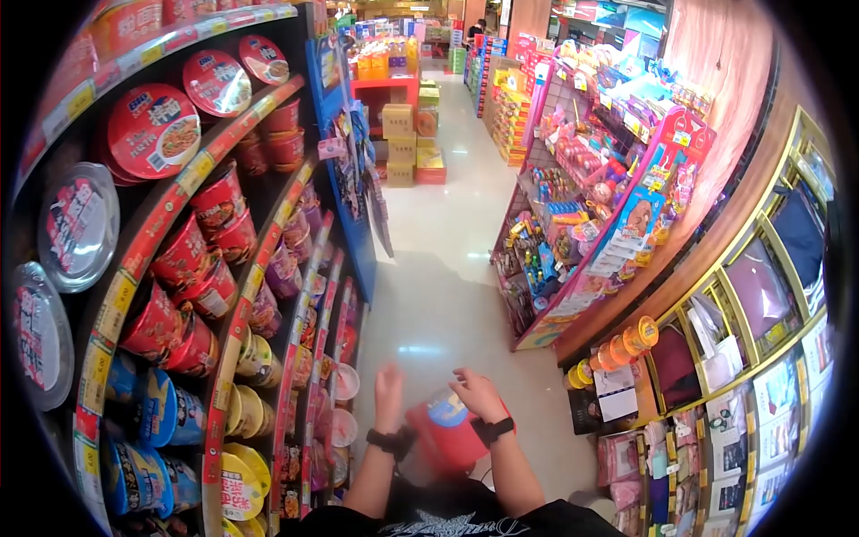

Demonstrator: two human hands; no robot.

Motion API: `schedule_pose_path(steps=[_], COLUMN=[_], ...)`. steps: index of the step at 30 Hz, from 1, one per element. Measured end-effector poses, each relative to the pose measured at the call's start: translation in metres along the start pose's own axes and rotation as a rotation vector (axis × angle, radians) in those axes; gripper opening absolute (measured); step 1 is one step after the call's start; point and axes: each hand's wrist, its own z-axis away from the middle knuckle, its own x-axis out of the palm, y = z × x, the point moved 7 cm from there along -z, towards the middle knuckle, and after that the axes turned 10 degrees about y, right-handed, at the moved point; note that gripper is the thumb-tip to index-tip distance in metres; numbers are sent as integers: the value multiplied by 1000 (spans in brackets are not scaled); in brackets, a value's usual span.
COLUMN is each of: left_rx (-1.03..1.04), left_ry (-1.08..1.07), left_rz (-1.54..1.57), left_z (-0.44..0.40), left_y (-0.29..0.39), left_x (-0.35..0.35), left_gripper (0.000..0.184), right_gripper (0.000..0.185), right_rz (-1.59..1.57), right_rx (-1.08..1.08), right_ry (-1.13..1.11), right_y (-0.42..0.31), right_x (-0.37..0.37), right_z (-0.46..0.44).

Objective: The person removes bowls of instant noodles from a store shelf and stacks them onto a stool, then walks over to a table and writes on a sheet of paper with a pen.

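Observation:
My left hand [387, 394] is raised beside the lower shelf, smeared by motion, so its fingers cannot be made out. To its right, my right hand [480, 397] is held over a red container [450, 440], with its fingers stretched out and nothing visible in them. A round blue and yellow lid or tub [446, 410] shows at the top of the red container, close to my right fingertips; whether they touch it I cannot tell. The red container is blurred and partly hidden by my forearm. Both wrists wear dark bands.
Shelves of instant noodle tubs [154, 131] line my left. A rack of sweets and toys [582, 206] stands to the right, with folded clothes [759, 285] nearer me. Orange tubs [626, 344] stand beside them. A tiled aisle [438, 268] runs ahead towards stacked cartons [399, 148].

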Motion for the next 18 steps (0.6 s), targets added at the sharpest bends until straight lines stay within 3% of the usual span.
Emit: schedule_pose_path(steps=[4, 7, 8, 11, 12, 18], left_rx=[-392, -463, -499, -547, -580, -584], left_ry=[-58, -222, -265, -333, -420, -257], left_rz=[-84, -168, -205, -343, -293, -305], left_z=[-7, 21, 22, 26, 27, 37], left_y=[-129, -144, -179, -252, -283, -296], left_x=[3, 17, 11, -1, -3, 21], left_gripper=[35, 36, 40, 34, 41, 54], right_gripper=[51, 68, 76, 80, 83, 86], right_rz=[88, 7, -65, -156, -99, -285], right_rx=[179, 375, 456, 513, 547, 705], right_ry=[-73, -178, -192, -230, -254, -212], right_y=[88, 151, 196, 230, 254, 309], right_x=[31, 55, 80, 87, 97, 146], right_z=[2, 19, 27, 55, 64, 91])
